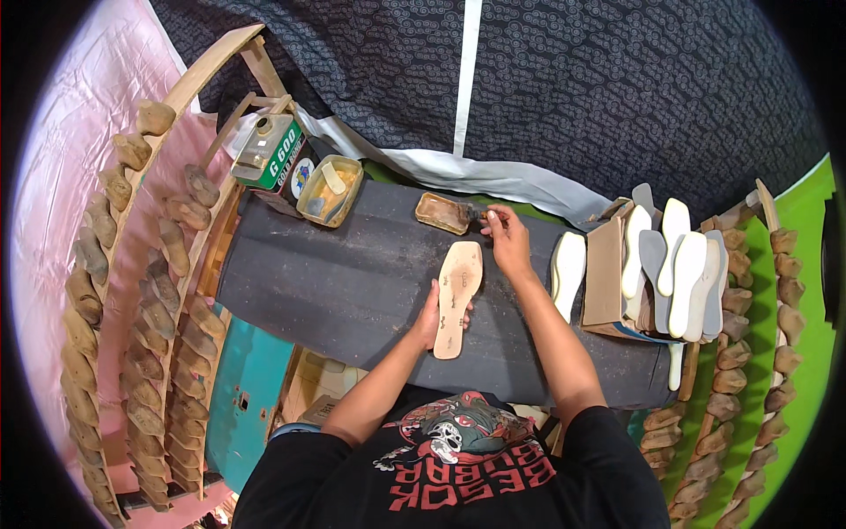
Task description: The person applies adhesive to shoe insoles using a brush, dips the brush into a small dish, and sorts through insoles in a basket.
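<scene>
My left hand [430, 319] is closed around the middle of a tan shoe insole [459, 286], with fingertips showing past its right edge. The insole is held tilted above the dark worktable, and small dark marks and a reddish-brown patch show on its face. My right hand [507, 236] pinches a small dark brush [476, 214], whose tip is at the right end of a shallow rectangular tray [432, 212]. Brownish residue coats the tray. The bristles are too small and dark to make out clearly.
A green-and-white metal can [269, 159] and a tub of yellowish paste with a spatula [330, 194] stand at the back left. A cardboard box [604, 278] of white and grey soles is at right. Racks of wooden shoe lasts [84, 295] flank the table [291, 264].
</scene>
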Available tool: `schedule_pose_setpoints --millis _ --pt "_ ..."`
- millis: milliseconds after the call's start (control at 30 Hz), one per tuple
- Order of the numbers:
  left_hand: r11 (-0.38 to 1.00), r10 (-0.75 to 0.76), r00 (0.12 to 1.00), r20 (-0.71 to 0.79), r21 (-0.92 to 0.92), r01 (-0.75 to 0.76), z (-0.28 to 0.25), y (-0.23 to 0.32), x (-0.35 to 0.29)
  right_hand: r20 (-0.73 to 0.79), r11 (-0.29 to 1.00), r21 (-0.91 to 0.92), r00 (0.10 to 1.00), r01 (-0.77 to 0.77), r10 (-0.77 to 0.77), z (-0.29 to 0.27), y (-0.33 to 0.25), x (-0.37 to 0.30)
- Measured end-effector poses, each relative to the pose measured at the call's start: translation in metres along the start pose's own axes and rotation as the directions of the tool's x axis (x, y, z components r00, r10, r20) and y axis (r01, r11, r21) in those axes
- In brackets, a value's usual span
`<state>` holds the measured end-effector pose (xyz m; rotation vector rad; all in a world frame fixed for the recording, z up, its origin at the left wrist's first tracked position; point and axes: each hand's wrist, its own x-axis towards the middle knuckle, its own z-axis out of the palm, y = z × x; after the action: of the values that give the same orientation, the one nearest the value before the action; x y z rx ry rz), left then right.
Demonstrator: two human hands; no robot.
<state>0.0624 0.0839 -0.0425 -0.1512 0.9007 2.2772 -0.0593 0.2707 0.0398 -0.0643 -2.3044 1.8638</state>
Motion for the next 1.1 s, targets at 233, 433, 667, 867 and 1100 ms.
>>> schedule_pose_setpoints --millis 233,433,667,867,1100 --pt "0.996 0.020 1.000 -0.017 0.087 -0.018 0.013 -0.006 -0.005 0.026 0.999 0.012 0.998 0.050 -0.050 -0.011 -0.009 0.003" --pt "0.990 0.051 0.999 0.013 0.128 -0.052 0.024 0.005 -0.003 0.065 0.994 -0.027 0.992 0.106 -0.104 -0.019 -0.028 0.020" --pt "0.996 0.067 0.997 0.036 0.059 -0.069 0.015 0.010 0.003 0.171 0.982 -0.144 0.980 0.125 -0.100 -0.012 -0.035 0.024" --pt "0.991 0.091 0.996 0.021 0.093 -0.092 0.020 0.017 -0.001 0.168 0.999 -0.015 0.985 0.051 -0.048 -0.018 -0.012 0.040" --pt "0.979 0.166 0.985 0.037 0.111 -0.169 0.036 0.043 -0.010 0.188 0.975 0.153 0.964 0.160 -0.188 -0.042 -0.093 0.042"
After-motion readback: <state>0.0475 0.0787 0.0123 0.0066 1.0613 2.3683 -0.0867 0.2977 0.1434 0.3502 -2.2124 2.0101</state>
